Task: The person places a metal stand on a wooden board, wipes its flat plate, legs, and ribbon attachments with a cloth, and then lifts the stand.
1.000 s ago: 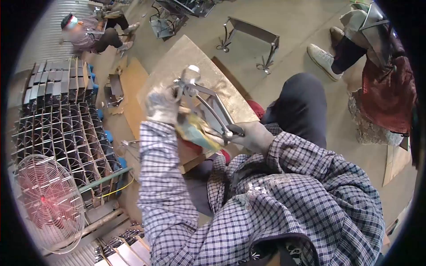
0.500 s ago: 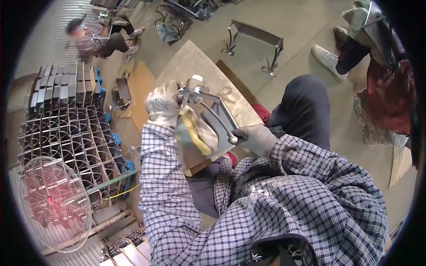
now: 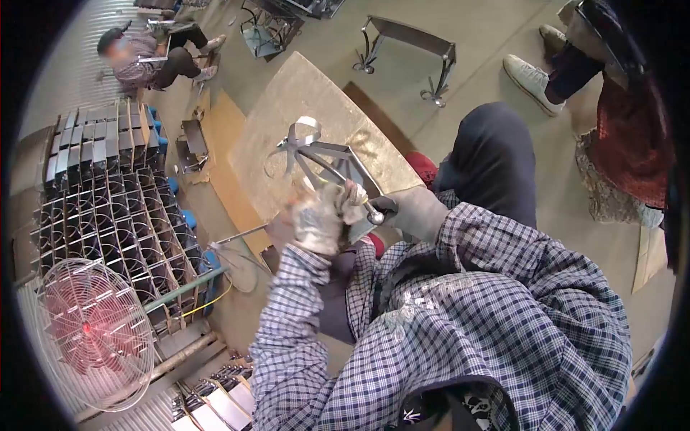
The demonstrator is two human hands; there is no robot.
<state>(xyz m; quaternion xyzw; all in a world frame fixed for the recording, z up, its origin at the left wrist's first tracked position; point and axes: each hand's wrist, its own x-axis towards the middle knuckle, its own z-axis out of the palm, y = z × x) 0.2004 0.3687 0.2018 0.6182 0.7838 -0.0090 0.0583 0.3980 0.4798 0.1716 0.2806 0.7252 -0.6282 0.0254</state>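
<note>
A dark metal stand (image 3: 366, 172) with curved rods and curled strips at its far end lies across a pale flat board (image 3: 280, 100) in front of me. My right hand (image 3: 413, 212), in a grey glove, is closed on its near end, beside a shiny ball tip (image 3: 375, 217). My left hand (image 3: 320, 223), in a whitish glove, is closed around the curved rod near that tip. It is blurred by motion. A pale cloth (image 3: 352, 205) seems bunched in its fingers against the rod, though its edges are unclear.
A similar metal stand (image 3: 410, 36) sits on the floor ahead. Stacked metal frames (image 3: 115, 208) and a red-bladed fan (image 3: 90, 327) are at left. Another person (image 3: 154, 61) sits at upper left; a person's shoe (image 3: 532, 82) shows at right. Cardboard (image 3: 233, 172) lies beside the board.
My left hand has moved from the curled far end down the rod toward my right hand, and the hanging yellow-white cloth is now bunched. My right hand keeps its hold.
</note>
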